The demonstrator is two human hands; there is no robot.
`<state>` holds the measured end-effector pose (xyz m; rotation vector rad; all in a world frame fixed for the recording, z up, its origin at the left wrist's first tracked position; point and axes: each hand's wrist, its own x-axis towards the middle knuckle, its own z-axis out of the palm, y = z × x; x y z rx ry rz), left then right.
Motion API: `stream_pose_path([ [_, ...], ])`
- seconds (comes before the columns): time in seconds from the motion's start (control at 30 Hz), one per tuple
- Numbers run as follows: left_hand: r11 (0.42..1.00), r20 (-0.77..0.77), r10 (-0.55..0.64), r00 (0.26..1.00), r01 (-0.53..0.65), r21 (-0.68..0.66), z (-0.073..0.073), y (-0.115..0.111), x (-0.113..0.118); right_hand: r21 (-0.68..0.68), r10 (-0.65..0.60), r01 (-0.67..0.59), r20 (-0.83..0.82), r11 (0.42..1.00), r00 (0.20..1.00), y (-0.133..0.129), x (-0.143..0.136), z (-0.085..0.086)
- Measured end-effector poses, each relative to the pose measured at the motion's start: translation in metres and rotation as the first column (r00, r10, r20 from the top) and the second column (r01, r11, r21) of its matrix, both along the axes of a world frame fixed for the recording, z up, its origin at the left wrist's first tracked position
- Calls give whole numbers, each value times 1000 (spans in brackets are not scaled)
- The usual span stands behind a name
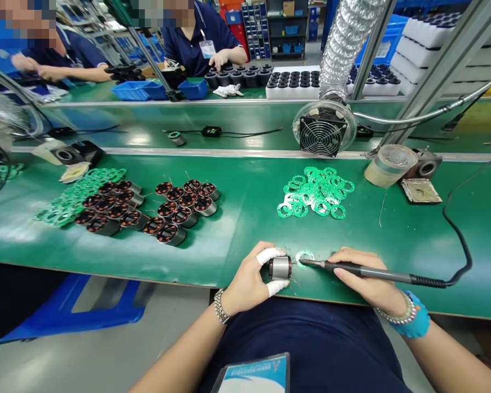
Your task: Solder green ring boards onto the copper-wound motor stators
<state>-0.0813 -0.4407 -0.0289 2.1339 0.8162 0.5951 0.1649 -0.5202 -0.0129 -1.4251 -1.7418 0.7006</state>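
Observation:
My left hand (pixel 251 278), with white covers on thumb and finger, holds a metal motor stator (pixel 280 268) on its side near the table's front edge. Thin wires stick out of the stator's right end. My right hand (pixel 364 275) grips a black soldering iron (pixel 354 268) like a pen. The iron's tip points left and lies over a green ring-shaped board (pixel 305 258), just right of the stator. Whether the tip touches the board or a wire is too small to tell. Beyond my hands lies a loose pile of green ring boards (pixel 317 188).
Wound stators (pixel 184 210) stand in groups at the left, beside green board panels (pixel 82 194). A fan (pixel 322 135) hangs under a foil duct. A round tub (pixel 390 165) and sponge tray (pixel 420 191) are at the right. Two people (pixel 198 41) work across the bench.

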Motion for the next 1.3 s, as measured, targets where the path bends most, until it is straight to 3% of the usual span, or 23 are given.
stream_pose_path([
  [0.93, 1000, 21, 13, 1000, -13, 4, -5, 1, -2, -43, 51, -51, -1, 998, 999, 4, -3, 2],
  [1.17, 1000, 5, 13, 1000, -13, 3, -4, 2, -1, -32, -11, 11, 9, 999, 1000, 0, 2, 1],
  [1.3, 1000, -3, 10, 1000, -10, 10, -3, 1, -1, 21, -111, 110, 31, 994, 993, -2, 17, 3],
])
